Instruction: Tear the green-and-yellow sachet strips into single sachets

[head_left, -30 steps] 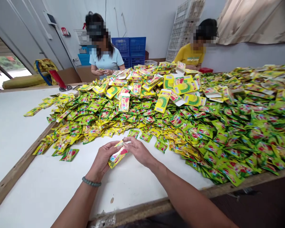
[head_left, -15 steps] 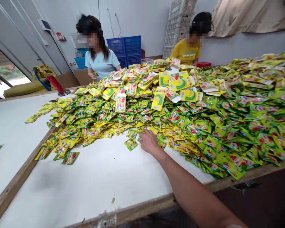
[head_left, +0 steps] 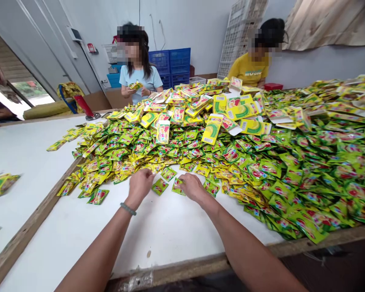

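My right hand (head_left: pixel 192 186) is closed at the edge of a small green sachet (head_left: pixel 177 187), its fingertips gripping the right side. Just left of that, another green sachet (head_left: pixel 159 186) lies flat on the white tabletop (head_left: pixel 158 227), with a third sachet (head_left: pixel 168 174) behind it. My left hand (head_left: pixel 140 184), with a beaded bracelet (head_left: pixel 128 209) on its wrist, has its fingers pinched together at the front edge of the heap, near yellow sachets. Whatever may be between those fingers is hidden. A large heap of green and yellow sachets (head_left: pixel 258 166) rises beyond both hands.
Yellow cartons (head_left: pixel 213 129) lie on top of the heap. A wooden strip (head_left: pixel 33 221) divides the tabletop at left, with more cartons (head_left: pixel 1 184) past it. Two co-workers sit across the table; the one in light blue (head_left: pixel 140 77) holds a yellow carton. Blue crates (head_left: pixel 179 61) stand behind.
My left hand has come in to the heap's front edge. My right hand has drawn a green sachet slightly apart from the others. The view has shifted left.
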Available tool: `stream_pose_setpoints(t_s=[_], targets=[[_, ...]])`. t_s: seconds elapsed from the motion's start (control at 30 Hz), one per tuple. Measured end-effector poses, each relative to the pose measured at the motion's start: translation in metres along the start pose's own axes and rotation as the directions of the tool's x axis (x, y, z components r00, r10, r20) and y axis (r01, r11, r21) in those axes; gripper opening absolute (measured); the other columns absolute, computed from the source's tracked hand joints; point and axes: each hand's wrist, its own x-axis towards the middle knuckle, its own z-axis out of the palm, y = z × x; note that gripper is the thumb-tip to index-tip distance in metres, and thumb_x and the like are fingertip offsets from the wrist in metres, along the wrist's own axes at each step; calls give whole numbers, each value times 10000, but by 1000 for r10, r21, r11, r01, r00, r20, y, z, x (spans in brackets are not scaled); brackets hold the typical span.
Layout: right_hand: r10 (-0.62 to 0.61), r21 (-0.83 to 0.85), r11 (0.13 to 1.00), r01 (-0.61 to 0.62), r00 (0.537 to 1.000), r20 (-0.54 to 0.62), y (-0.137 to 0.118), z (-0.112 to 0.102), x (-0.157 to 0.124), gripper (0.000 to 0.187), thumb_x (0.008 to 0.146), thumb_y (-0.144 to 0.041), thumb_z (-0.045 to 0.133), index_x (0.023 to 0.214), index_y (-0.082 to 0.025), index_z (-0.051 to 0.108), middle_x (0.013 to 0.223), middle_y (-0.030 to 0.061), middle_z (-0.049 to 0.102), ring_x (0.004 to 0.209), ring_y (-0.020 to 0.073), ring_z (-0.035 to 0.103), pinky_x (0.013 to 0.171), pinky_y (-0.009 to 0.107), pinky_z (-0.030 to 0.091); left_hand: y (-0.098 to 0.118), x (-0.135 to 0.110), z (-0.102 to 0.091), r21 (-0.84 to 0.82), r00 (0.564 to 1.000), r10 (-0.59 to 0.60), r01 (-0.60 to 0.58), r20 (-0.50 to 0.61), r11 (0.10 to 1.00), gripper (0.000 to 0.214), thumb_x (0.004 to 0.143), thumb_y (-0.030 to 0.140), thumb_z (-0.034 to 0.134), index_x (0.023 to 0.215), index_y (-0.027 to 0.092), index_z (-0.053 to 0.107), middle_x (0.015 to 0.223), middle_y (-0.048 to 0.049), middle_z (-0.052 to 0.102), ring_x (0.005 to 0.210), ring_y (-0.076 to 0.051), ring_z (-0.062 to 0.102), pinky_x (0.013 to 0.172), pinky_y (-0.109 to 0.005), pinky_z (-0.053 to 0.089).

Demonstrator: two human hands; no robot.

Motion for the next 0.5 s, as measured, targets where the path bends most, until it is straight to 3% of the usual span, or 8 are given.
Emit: stream_pose_setpoints(t_s=[0.1, 0.17, 0.3, 0.5], targets=[[1, -333, 943, 8, 1000, 28, -2, -7, -1, 141, 724, -266, 682, 625, -182, 627, 746, 50, 597, 756, 192, 557, 633, 269, 345, 17, 15, 19, 90, 996, 89, -86, -30, 992, 262, 830, 322, 452, 790, 176, 666, 816, -108, 685, 762, -246, 610, 636, -305, 377], [-22, -439, 898, 31, 999, 26, -4, -10, -3, 119, 768, -275, 641, 692, -183, 633, 806, 52, 610, 768, 178, 564, 625, 252, 334, 20, 22, 29, 195, 988, 133, -117, -73, 974, 266, 836, 268, 430, 902, 147, 657, 899, -136, 670, 865, -265, 596, 713, -323, 400], [-25, -486, 874, 9, 999, -27, -10, -13, -5, 103, 832, -254, 547, 812, -183, 618, 817, 48, 639, 752, 162, 580, 601, 236, 309, 15, 34, 42, 319, 979, 202, -185, -23, 930, 331, 775, 167, 481, 1076, 104, 602, 1011, -159, 649, 1000, -282, 557, 823, -342, 411], [21, -380, 922, -77, 988, -150, -14, -16, -5, 177, 863, -255, 479, 977, -206, 604, 738, 41, 666, 693, 170, 601, 574, 236, 313, 8, 41, 38, 299, 973, 223, -229, 54, 926, 258, 743, 115, 472, 930, 110, 650, 898, -160, 682, 889, -282, 624, 744, -338, 447]])
